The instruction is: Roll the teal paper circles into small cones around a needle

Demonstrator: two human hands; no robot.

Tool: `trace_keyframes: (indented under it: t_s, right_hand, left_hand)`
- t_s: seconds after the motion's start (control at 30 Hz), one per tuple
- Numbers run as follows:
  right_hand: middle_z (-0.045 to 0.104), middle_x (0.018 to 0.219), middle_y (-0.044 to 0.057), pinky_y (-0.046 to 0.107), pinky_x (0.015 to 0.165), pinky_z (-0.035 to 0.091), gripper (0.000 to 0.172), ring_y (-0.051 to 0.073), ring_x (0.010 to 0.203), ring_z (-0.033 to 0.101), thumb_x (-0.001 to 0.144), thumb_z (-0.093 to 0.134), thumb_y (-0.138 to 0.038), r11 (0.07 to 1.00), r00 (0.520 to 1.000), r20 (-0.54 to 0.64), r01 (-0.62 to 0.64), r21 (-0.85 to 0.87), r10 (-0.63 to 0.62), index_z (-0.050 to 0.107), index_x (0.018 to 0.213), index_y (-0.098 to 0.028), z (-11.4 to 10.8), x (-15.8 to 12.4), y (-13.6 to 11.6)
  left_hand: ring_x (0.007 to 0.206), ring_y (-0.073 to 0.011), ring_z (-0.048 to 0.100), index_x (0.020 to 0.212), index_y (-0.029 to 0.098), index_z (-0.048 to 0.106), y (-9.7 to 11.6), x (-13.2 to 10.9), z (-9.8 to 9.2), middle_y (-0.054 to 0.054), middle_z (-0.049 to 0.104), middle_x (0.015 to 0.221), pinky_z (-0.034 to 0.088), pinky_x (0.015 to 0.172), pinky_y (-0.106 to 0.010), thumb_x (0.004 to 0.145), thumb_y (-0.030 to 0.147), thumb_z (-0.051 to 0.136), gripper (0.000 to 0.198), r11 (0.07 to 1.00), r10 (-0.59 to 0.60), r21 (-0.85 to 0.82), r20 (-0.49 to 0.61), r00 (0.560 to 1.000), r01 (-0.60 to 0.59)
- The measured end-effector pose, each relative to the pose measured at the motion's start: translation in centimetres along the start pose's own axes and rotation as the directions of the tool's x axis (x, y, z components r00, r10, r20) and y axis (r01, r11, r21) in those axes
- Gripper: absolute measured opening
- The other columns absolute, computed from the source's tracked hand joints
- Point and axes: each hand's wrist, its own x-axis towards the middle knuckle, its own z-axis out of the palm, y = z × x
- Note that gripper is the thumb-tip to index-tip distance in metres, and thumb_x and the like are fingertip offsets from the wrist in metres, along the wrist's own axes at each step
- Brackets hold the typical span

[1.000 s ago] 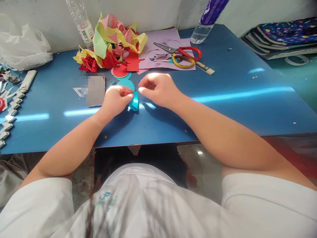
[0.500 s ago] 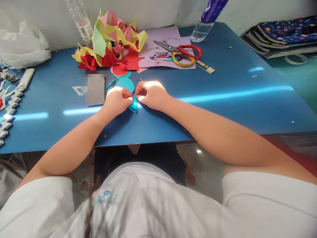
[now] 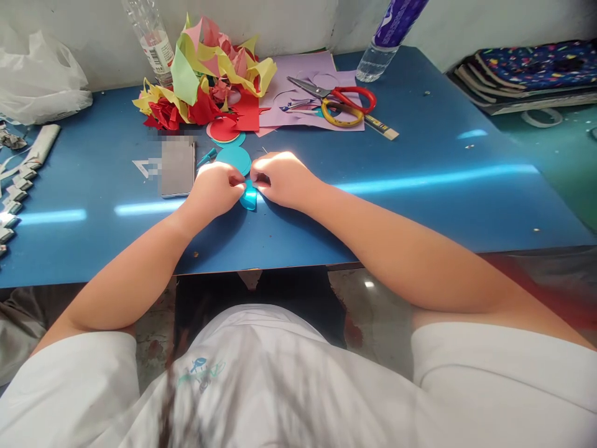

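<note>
Close together over the desk, both hands work at a small blue paper piece [image 3: 249,198], folded or curled, its lower part hanging below the fingertips. My left hand [image 3: 217,190] is closed, pinching the paper's left side between thumb and finger. On the other side, my right hand [image 3: 282,177] is closed in a pinch at the paper's right edge; its fingertips partly hide the contact. A thin stick-like bit [image 3: 265,149] shows just above the right hand. Just beyond the fingers lie flat blue paper circles [image 3: 233,158], with red paper circles [image 3: 224,129] farther back.
A phone [image 3: 177,168] and a blue pen-like item [image 3: 206,157] lie left of the hands. Behind are paper flowers [image 3: 205,74], purple paper sheets [image 3: 303,65], scissors [image 3: 342,106] and a cutter [image 3: 382,127]. Bottles [image 3: 156,53] [image 3: 377,62] stand by the wall.
The whole view has shifted slightly. My right fingertips have moved a little closer to the left ones at the blue paper, which stays in the left pinch.
</note>
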Motion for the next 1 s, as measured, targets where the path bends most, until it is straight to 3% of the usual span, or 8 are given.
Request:
trace_keyframes:
  t_s: [0.2,0.43,0.57,0.7,0.83,0.9,1.0]
  right_hand:
    - [0.084,0.107,0.012,0.046,0.093,0.056,0.008,0.032,0.098,0.071,0.095,0.077,-0.015,1.000,0.999,0.033,0.020,-0.011,-0.020,0.079,0.099,-0.022,-0.6,-0.1,0.0]
    - [0.077,0.097,0.007,0.041,0.086,0.047,0.010,0.025,0.087,0.061,0.094,0.082,-0.017,0.998,0.994,0.089,0.059,-0.037,-0.056,0.073,0.097,-0.022,-1.4,-0.4,-0.5]
    - [0.077,0.103,0.009,0.041,0.088,0.047,0.021,0.027,0.092,0.062,0.095,0.091,-0.031,0.996,0.989,0.123,0.083,-0.041,-0.077,0.074,0.104,-0.021,-1.7,-0.7,-0.5]
    - [0.079,0.113,0.012,0.045,0.090,0.052,0.041,0.036,0.106,0.071,0.087,0.100,-0.033,0.992,0.981,0.162,0.115,-0.051,-0.106,0.079,0.120,-0.022,-1.9,-1.1,-0.5]
    - [0.078,0.117,0.014,0.048,0.092,0.055,0.060,0.040,0.111,0.072,0.082,0.107,-0.055,0.989,0.973,0.192,0.141,-0.051,-0.129,0.081,0.124,-0.021,-1.8,-1.2,-0.8]
    - [0.077,0.114,0.014,0.048,0.091,0.055,0.060,0.040,0.112,0.071,0.084,0.105,-0.065,0.988,0.974,0.190,0.138,-0.068,-0.123,0.082,0.117,-0.021,-1.6,-1.1,-1.0]
    - [0.075,0.113,0.014,0.046,0.087,0.052,0.048,0.039,0.114,0.070,0.090,0.101,-0.062,0.991,0.979,0.187,0.101,-0.093,-0.082,0.080,0.106,-0.022,-1.5,-0.9,-1.3]
  left_hand:
    - [0.109,-0.0331,0.086,0.108,0.022,0.094,0.2,0.1,-0.3,-0.010,0.094,0.113,0.068,0.116,-0.046,0.089,0.016,0.073,0.028,0.999,-0.034,0.023,0.042,0.999,0.033]
    - [0.110,-0.0317,0.087,0.110,0.020,0.093,0.4,0.0,-0.4,-0.010,0.094,0.115,0.069,0.116,-0.044,0.091,0.015,0.075,0.026,0.998,-0.058,0.019,0.056,0.997,0.057]
    - [0.108,-0.0313,0.086,0.106,0.022,0.091,0.3,0.0,-0.2,-0.009,0.094,0.113,0.069,0.114,-0.043,0.092,0.016,0.076,0.022,0.997,-0.071,0.016,0.052,0.996,0.070]
    - [0.109,-0.0320,0.086,0.107,0.020,0.091,0.1,0.0,-0.2,-0.010,0.093,0.113,0.069,0.112,-0.044,0.091,0.016,0.074,0.024,0.998,-0.060,0.012,0.056,0.997,0.059]
    - [0.108,-0.0320,0.086,0.108,0.019,0.091,0.1,0.0,-0.3,-0.011,0.094,0.113,0.069,0.110,-0.045,0.090,0.016,0.073,0.026,1.000,-0.030,0.008,0.061,0.998,0.030]
    - [0.108,-0.0320,0.085,0.106,0.020,0.091,0.2,-0.1,-0.4,-0.011,0.094,0.112,0.069,0.110,-0.045,0.089,0.016,0.073,0.025,1.000,-0.027,0.002,0.059,0.998,0.026]
    - [0.106,-0.0316,0.084,0.102,0.022,0.090,0.2,-0.1,-0.5,-0.010,0.094,0.111,0.068,0.109,-0.044,0.088,0.017,0.074,0.022,0.999,-0.042,-0.019,0.053,0.998,0.043]
